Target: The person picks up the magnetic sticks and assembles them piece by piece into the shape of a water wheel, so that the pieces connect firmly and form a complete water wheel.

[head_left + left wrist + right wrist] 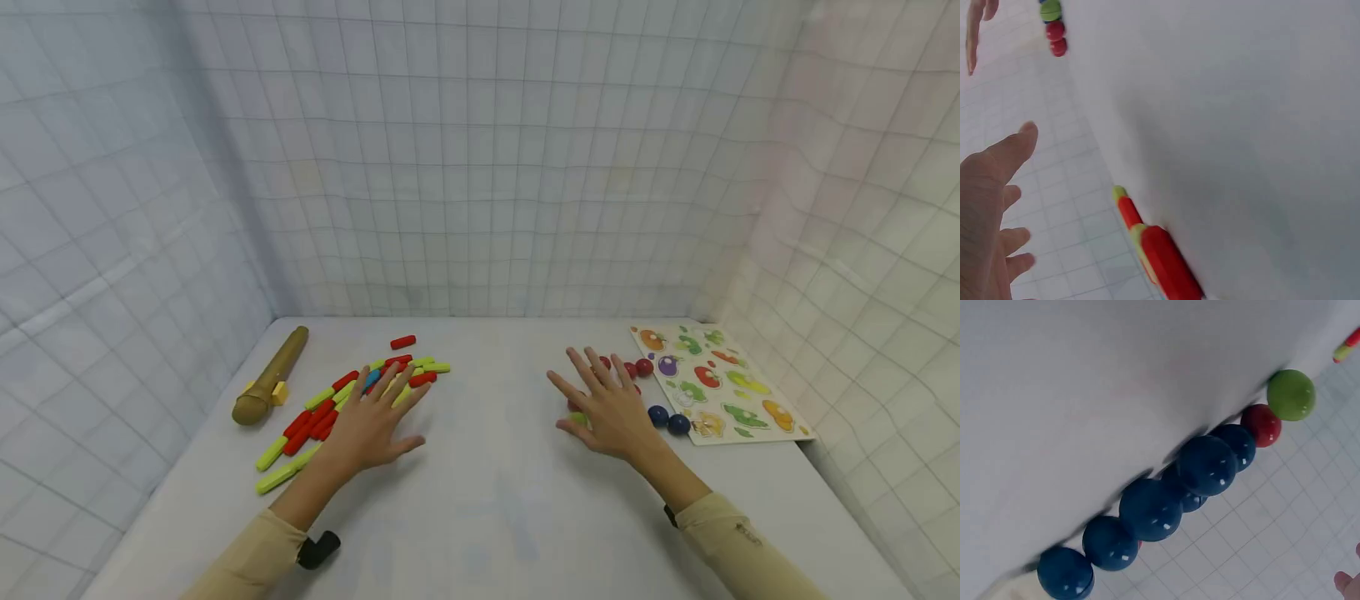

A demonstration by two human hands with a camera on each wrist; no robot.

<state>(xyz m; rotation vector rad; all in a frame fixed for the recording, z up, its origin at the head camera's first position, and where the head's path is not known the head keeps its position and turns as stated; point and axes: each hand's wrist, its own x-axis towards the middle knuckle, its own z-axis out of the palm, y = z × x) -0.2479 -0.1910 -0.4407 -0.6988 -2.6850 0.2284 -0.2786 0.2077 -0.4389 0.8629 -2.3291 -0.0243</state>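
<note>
My left hand, fingers spread, is above a scatter of red and yellow-green sticks, partly hiding them. A blue piece shows among the sticks. Over on the right, my right hand also has its fingers spread and covers part of a group of balls. Red balls and dark blue balls show around it, with a green ball by its thumb. In the right wrist view, several blue balls lie in a line with a red and a green ball. Neither hand holds anything.
A flat board with vegetable pictures lies at the right edge of the white table. At the far left is a brown club-shaped stick beside yellow blocks. Grid-patterned white cloth walls enclose the back and sides.
</note>
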